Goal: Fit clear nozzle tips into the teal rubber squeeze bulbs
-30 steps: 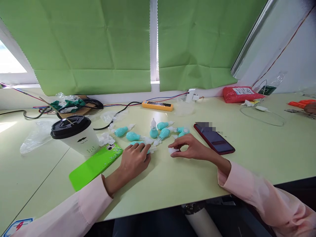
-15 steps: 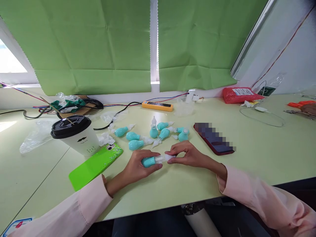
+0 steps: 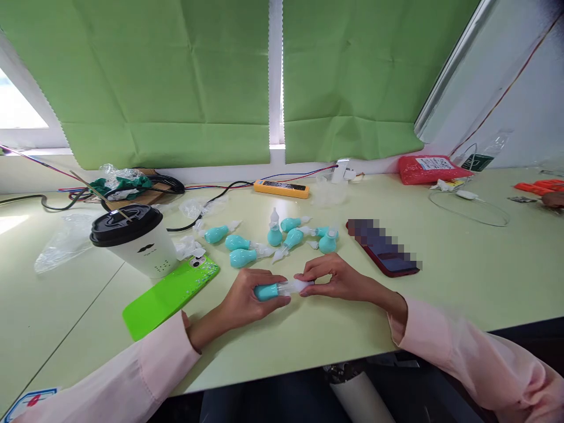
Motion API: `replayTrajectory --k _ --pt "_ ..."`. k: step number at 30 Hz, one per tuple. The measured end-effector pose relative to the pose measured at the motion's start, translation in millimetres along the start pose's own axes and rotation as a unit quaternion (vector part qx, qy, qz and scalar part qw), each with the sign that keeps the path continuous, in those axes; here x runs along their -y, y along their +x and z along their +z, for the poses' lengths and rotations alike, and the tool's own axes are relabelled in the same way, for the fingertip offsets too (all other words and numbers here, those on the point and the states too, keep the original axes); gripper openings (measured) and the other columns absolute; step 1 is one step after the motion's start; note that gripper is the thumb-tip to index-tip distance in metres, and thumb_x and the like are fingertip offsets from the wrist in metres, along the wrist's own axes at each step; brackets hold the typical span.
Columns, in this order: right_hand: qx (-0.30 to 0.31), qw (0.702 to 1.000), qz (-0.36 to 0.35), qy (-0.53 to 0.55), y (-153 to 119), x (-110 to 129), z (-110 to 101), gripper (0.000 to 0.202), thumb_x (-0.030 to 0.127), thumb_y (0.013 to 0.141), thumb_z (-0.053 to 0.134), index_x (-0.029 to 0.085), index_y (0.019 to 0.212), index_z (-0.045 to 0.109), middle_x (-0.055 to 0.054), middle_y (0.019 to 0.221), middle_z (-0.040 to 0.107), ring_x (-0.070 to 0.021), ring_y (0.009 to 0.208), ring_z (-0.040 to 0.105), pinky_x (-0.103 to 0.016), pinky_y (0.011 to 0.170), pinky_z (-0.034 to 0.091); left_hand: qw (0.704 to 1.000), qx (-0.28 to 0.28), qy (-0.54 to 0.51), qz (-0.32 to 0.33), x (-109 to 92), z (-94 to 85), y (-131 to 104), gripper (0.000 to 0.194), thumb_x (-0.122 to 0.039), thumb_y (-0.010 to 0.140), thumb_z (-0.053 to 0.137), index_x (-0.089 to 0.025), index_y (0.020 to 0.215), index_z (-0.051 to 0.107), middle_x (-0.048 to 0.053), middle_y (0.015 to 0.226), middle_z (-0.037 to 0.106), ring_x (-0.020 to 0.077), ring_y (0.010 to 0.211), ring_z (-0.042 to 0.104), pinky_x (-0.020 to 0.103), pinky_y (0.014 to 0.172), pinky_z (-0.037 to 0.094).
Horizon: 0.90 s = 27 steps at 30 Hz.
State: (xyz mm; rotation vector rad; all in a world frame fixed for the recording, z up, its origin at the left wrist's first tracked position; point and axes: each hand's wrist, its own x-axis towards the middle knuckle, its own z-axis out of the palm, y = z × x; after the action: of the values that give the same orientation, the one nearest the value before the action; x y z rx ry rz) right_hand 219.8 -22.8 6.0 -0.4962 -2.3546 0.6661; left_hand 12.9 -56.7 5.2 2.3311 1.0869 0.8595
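Between the fingers of the left hand (image 3: 247, 301) sits a teal bulb (image 3: 267, 292), held snug, with a clear tube (image 3: 285, 288). Beside them, the right hand's (image 3: 337, 279) fingers pinch a white tip (image 3: 301, 285) at the tube's end. Past the fingers, other bulbs (image 3: 242, 257) look put together. Fingertips hide the tip's edges, so I can't tell if it's fully on, or how much is left

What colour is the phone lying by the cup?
The phone by the cup is bright lime green; the head view shows it best.
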Motion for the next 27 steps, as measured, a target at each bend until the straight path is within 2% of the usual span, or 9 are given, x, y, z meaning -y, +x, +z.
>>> replayTrajectory --k 5,13,20,23,27 --pt "0.022 1.000 0.011 0.001 -0.2 0.4 2.4 0.020 0.030 0.071 0.058 0.015 0.083 0.065 -0.002 0.066 0.059 -0.0080 0.055 0.050 -0.020 0.052 0.039 0.999 -0.008 0.020 0.035 5.2 4.3 -2.0 0.030 -0.039 0.070 0.055 -0.017 0.089 0.064 0.002 0.057 0.056 0.0100 0.050 0.045 0.022 0.045 0.032" --pt "0.009 0.999 0.040 0.033 -0.2 0.7 8.3 0.020 0.031 0.069 0.060 0.015 0.079 0.066 -0.001 0.065 0.060 -0.0080 0.055 0.050 -0.020 0.052 0.039 0.999 -0.015 0.003 0.047 7.4 8.7 -5.5 0.031 -0.036 0.071 0.055 -0.015 0.092 0.063 0.003 0.061 0.056 0.0090 0.050 0.044 0.021 0.045 0.031" --pt "-0.002 0.999 0.047 0.018 -1.1 2.1 10.7 0.023 0.035 0.069 0.058 0.015 0.078 0.066 0.000 0.060 0.057 -0.0071 0.052 0.047 -0.020 0.049 0.038 0.997 -0.031 -0.002 0.069 6.4 9.1 -5.6 0.031 -0.036 0.071 0.054 -0.015 0.093 0.063 0.003 0.060 0.056 0.0086 0.048 0.044 0.021 0.044 0.033" --pt "-0.026 0.999 0.036 0.006 -0.2 2.8 11.4 0.024 0.036 0.069 0.059 0.016 0.080 0.065 0.001 0.058 0.056 -0.0069 0.050 0.046 -0.019 0.047 0.038 0.998 -0.033 -0.013 0.054 5.3 7.8 -3.8 0.030 -0.037 0.070 0.055 -0.016 0.091 0.063 0.003 0.062 0.059 0.0095 0.050 0.048 0.021 0.046 0.036" --pt "-0.072 0.997 0.005 -0.018 2.7 7.9 8.0 0.024 0.032 0.069 0.060 0.017 0.087 0.063 0.000 0.061 0.059 -0.0086 0.054 0.051 -0.021 0.051 0.042 0.998 -0.060 -0.023 -0.005 4.2 8.2 -1.4 0.036 -0.036 0.065 0.061 -0.019 0.097 0.058 0.003 0.074 0.063 0.0140 0.064 0.056 0.025 0.058 0.044"
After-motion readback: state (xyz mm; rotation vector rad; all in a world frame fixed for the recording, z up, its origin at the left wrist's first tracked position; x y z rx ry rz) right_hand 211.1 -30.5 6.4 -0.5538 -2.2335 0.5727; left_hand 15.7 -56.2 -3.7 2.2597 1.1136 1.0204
